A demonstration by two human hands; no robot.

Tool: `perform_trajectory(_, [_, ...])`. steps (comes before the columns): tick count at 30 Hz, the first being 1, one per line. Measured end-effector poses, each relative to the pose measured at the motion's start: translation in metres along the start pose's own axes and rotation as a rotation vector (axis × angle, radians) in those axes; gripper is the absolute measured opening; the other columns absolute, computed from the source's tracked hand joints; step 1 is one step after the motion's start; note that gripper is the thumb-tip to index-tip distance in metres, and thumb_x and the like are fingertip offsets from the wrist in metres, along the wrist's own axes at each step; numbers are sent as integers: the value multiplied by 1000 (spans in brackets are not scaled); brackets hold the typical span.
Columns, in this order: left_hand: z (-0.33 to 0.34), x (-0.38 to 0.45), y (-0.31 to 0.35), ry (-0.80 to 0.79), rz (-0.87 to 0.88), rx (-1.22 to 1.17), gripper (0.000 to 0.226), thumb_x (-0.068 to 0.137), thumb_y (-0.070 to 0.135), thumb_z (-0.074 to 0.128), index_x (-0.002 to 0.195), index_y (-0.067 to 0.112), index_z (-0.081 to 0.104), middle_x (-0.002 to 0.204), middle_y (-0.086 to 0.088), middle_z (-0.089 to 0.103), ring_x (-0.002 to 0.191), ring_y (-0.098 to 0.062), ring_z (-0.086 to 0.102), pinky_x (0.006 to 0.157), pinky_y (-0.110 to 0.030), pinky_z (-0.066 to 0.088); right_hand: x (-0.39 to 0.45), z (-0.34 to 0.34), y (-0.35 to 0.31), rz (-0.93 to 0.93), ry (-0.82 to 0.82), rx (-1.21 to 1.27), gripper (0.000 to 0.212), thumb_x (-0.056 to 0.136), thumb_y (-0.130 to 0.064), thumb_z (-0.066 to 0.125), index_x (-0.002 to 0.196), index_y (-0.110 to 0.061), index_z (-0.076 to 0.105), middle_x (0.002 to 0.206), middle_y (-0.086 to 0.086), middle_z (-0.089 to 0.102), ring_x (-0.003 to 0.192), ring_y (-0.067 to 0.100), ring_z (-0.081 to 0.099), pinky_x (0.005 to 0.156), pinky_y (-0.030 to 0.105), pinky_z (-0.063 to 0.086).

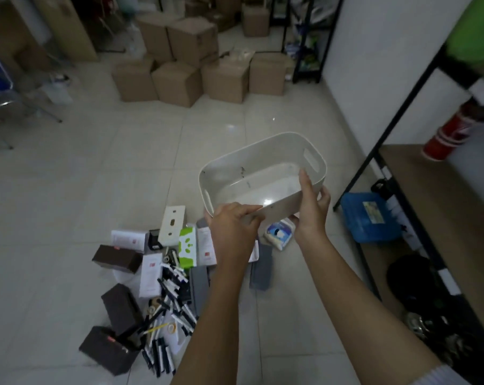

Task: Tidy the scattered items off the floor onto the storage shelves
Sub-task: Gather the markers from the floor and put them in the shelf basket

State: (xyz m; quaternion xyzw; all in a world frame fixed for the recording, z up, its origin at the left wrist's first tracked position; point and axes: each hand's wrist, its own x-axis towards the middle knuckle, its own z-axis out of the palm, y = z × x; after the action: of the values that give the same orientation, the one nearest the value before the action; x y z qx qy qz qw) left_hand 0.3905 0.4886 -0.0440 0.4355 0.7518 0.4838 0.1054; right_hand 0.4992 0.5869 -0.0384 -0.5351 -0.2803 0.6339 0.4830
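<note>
Both hands hold a white bin (263, 173) in the air at the centre of the frame, tilted so its inside faces the camera; it looks empty apart from a few dark specks. The left hand (234, 227) curls its fingers over the near rim at the lower left corner, and the right hand (311, 209) clasps the near right wall, thumb inside and fingers wrapped behind. Judging by this, the tidying has barely begun. Nearly everything still lies on the floor (96, 168) in the lower middle of the frame: a heap of pens (168, 307), three brown boxes (118, 301), white cards (150, 275), a green-and-white carton (187, 247), a white plate with cut-outs (172, 225), grey flat pieces (261, 269) and a blue-and-white pack (279, 232) just below the bin. The shelves (429, 207) run down the right edge of the frame; the wooden board at mid-height carries red cups (447, 136) near its far end and has bare space, while the lower level holds a blue case (370, 216) and dark things too dim to name. What remains is almost the whole job: the bin could be loaded with the loose bits or set straight on the board, and then the boxes and cards need moving across.
</note>
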Motion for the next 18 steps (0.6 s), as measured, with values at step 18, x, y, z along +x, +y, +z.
perform_trajectory(18, [52,-4,225,-302,-242,-818,78,84,49,68,149,32,30,155,6,32,139,-10,34,116,-42,31,-50,-181,-221,-148,288,226,68,65,-79,62,113,-31,68,105,-1,74,99,22,68,86,48,56])
